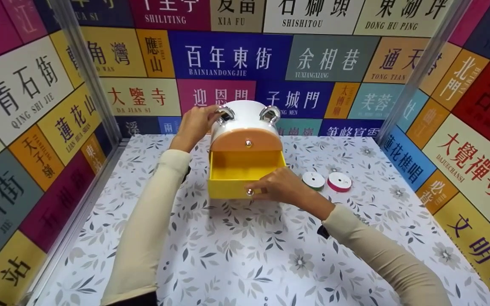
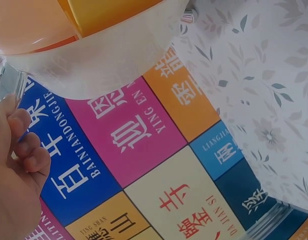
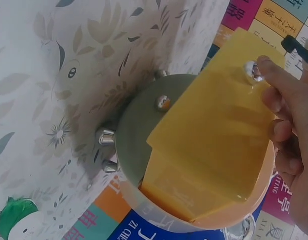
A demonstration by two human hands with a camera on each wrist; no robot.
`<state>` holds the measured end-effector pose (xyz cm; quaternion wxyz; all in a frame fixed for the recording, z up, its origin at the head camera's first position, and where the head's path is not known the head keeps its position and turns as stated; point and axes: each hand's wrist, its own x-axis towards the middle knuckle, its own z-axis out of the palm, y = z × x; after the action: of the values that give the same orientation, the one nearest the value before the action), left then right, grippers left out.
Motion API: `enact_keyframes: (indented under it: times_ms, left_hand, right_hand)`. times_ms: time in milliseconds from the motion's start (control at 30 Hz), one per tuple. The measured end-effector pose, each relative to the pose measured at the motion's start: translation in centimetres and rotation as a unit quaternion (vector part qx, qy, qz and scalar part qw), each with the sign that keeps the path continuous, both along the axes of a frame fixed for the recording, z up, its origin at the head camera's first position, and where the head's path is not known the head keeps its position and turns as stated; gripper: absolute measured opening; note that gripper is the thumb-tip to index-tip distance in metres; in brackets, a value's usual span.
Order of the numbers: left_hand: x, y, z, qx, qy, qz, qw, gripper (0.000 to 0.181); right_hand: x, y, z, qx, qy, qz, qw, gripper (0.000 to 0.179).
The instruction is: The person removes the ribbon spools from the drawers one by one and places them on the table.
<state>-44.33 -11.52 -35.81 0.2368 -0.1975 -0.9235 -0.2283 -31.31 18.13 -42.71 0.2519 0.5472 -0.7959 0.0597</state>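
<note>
A small rounded drawer cabinet [image 1: 245, 114] with a white shell stands toward the back of the table. Two silver ring-shaped ears [image 1: 270, 114] top it, and the upper drawer front [image 1: 232, 140] is orange. The yellow drawer [image 1: 230, 189] sticks out toward me, its inside bare. My left hand [image 1: 195, 126] pinches the left silver ear at the cabinet's top. With thumb and fingers, my right hand [image 1: 285, 187] pinches the silver knob [image 3: 253, 71] on the yellow drawer. Below it, the right wrist view shows a green drawer front [image 3: 139, 120], closed, with its own knob [image 3: 163, 103].
Two ribbon spools, one green [image 1: 313, 181] and one pink [image 1: 339, 182], lie right of the cabinet. A leaf-patterned cloth [image 1: 236, 255] covers the table. Panels with street-name lettering [image 1: 232, 55] rise behind and at both sides. The cabinet has silver feet [image 3: 107, 137].
</note>
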Motion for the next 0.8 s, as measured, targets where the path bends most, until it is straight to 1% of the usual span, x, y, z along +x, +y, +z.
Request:
enact_keyframes:
  times_ms: [233, 467, 633, 800]
  left_hand:
    - [0.09, 0.28, -0.19, -0.002, -0.010, 0.000, 1.0000, 0.032]
    - [0.03, 0.14, -0.02, -0.006, -0.008, 0.002, 0.9999, 0.031]
    - [-0.25, -0.02, 0.10, -0.010, -0.001, 0.002, 0.9999, 0.033]
    - [-0.31, -0.16, 0.08, -0.013, -0.002, 0.001, 0.9999, 0.033]
  right_hand:
    - [-0.08, -0.38, -1.12, 0.010, 0.014, -0.009, 0.9998, 0.022]
    - [-0.24, -0.59, -1.02, 0.007, 0.025, -0.009, 0.9996, 0.015]
    - [-0.46, -0.67, -0.85, 0.003, 0.030, -0.014, 0.9995, 0.018]
    - [-0.71, -0.76, -0.97, -0.006, 0.032, -0.008, 0.9994, 0.017]
